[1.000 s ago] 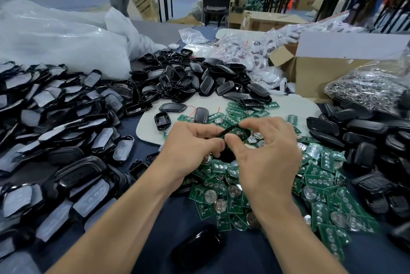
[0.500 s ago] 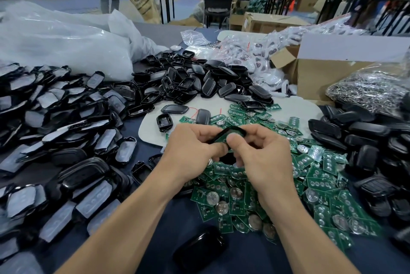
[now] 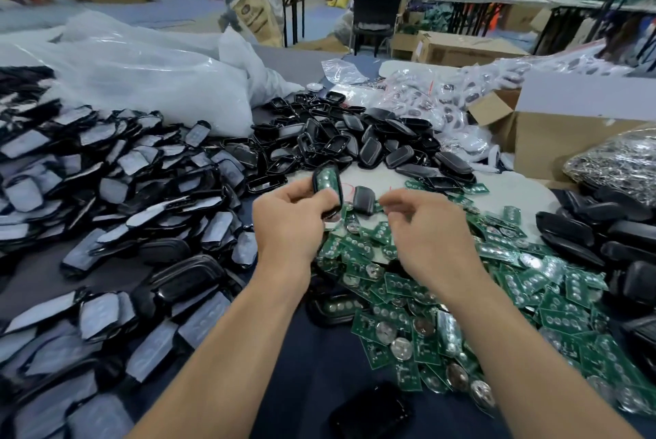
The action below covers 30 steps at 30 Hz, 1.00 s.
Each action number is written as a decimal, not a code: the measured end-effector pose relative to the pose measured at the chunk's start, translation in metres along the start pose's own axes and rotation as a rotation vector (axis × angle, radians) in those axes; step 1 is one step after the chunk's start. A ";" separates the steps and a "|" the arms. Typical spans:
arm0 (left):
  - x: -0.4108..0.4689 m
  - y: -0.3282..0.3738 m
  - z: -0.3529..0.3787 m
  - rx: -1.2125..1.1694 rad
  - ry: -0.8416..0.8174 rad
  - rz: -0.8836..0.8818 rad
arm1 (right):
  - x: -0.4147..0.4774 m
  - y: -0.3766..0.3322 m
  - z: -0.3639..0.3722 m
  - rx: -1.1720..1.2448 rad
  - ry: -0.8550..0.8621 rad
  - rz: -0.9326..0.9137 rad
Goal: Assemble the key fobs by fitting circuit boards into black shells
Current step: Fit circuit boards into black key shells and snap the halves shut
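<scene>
My left hand (image 3: 291,222) grips a black shell (image 3: 327,186) with a green circuit board seated inside it, held tilted above the table. My right hand (image 3: 426,229) hovers just to the right, apart from the shell, fingers curled loosely and holding nothing. Below and to the right of both hands spreads a heap of green circuit boards (image 3: 461,314) with round silver coin cells. A pile of empty black shells (image 3: 355,143) lies behind the hands. One closed black shell (image 3: 362,200) rests between my hands on a white sheet (image 3: 507,197).
Stacks of shells with grey film (image 3: 106,190) fill the left side. More black shells (image 3: 585,232) lie at the right. A cardboard box (image 3: 568,133), a bag of metal parts (image 3: 617,161) and white plastic bags (image 3: 142,79) stand behind. A dark object (image 3: 372,413) lies at the near edge.
Both hands were pressed together on the shell and board. Now my right hand has let go and moved right, while my left hand lifts the shell with the board up and away.
</scene>
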<state>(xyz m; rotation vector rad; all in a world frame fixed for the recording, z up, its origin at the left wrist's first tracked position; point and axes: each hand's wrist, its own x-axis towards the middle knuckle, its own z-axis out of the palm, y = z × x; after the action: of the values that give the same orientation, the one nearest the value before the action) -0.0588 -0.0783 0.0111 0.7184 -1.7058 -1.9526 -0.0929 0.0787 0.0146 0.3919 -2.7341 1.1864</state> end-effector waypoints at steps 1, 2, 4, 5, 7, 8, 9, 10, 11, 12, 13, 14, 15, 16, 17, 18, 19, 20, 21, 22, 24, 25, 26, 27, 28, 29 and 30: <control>0.004 0.001 -0.003 -0.037 0.056 -0.016 | 0.012 -0.003 0.005 -0.106 -0.043 0.006; 0.006 0.001 -0.005 -0.062 0.090 -0.027 | 0.023 -0.006 0.009 -0.201 -0.084 0.010; 0.007 0.002 -0.007 -0.112 0.106 -0.043 | 0.042 -0.010 0.018 -0.357 -0.172 -0.047; 0.008 0.002 -0.007 -0.142 0.102 -0.051 | 0.048 -0.010 0.022 -0.418 -0.230 -0.089; 0.008 0.002 -0.006 -0.196 0.097 -0.065 | 0.053 -0.010 0.029 -0.508 -0.323 -0.140; 0.009 0.002 -0.006 -0.216 0.097 -0.073 | 0.053 -0.010 0.031 -0.534 -0.323 -0.149; 0.010 0.001 -0.006 -0.225 0.099 -0.080 | 0.052 -0.009 0.033 -0.546 -0.296 -0.159; 0.011 0.001 -0.005 -0.223 0.098 -0.081 | 0.050 -0.008 0.032 -0.535 -0.252 -0.166; 0.011 0.001 -0.005 -0.215 0.094 -0.081 | 0.048 -0.007 0.030 -0.475 -0.197 -0.152; 0.012 0.000 -0.005 -0.205 0.085 -0.081 | 0.045 -0.006 0.026 -0.376 -0.127 -0.118; 0.012 0.000 -0.006 -0.192 0.072 -0.078 | 0.042 -0.004 0.020 -0.267 -0.039 -0.084; 0.011 0.000 -0.006 -0.173 0.053 -0.072 | 0.037 -0.003 0.012 -0.160 0.045 -0.048; 0.010 0.000 -0.005 -0.147 0.030 -0.062 | 0.032 -0.002 0.004 -0.045 0.109 -0.001; 0.008 0.000 -0.005 -0.120 0.006 -0.045 | 0.024 -0.001 -0.003 0.088 0.140 0.064; 0.006 -0.001 -0.003 -0.096 -0.015 -0.026 | 0.016 -0.002 -0.009 0.239 0.141 0.135; 0.003 -0.001 -0.002 -0.077 -0.034 -0.010 | 0.005 -0.002 -0.013 0.374 0.132 0.196; 0.000 -0.001 0.000 -0.062 -0.050 0.005 | -0.004 -0.001 -0.016 0.455 0.120 0.228; -0.002 -0.001 0.002 -0.050 -0.067 0.018 | -0.014 0.000 -0.016 0.483 0.105 0.237; -0.005 -0.002 0.003 -0.033 -0.087 0.032 | -0.022 0.002 -0.016 0.504 0.091 0.242; -0.006 -0.003 0.004 -0.009 -0.107 0.047 | -0.028 0.004 -0.015 0.544 0.086 0.253; -0.008 -0.006 0.006 0.055 -0.144 0.074 | -0.036 0.009 -0.012 0.671 0.106 0.282; -0.009 -0.007 0.007 0.094 -0.162 0.081 | -0.038 0.011 -0.011 0.705 0.120 0.291; -0.009 -0.008 0.008 0.124 -0.180 0.078 | -0.039 0.013 -0.011 0.709 0.131 0.288; -0.010 -0.009 0.009 0.136 -0.199 0.070 | -0.039 0.016 -0.011 0.698 0.140 0.280; -0.010 -0.010 0.009 0.130 -0.216 0.060 | -0.039 0.017 -0.012 0.685 0.150 0.272; -0.010 -0.011 0.010 0.119 -0.234 0.047 | -0.037 0.019 -0.013 0.673 0.156 0.270; -0.010 -0.012 0.011 0.114 -0.250 0.038 | -0.036 0.021 -0.015 0.667 0.160 0.271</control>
<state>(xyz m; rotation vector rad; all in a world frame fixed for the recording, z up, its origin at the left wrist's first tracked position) -0.0584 -0.0619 0.0008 0.4922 -1.9756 -2.0001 -0.0641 0.1098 0.0016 -0.0230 -2.2379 2.0905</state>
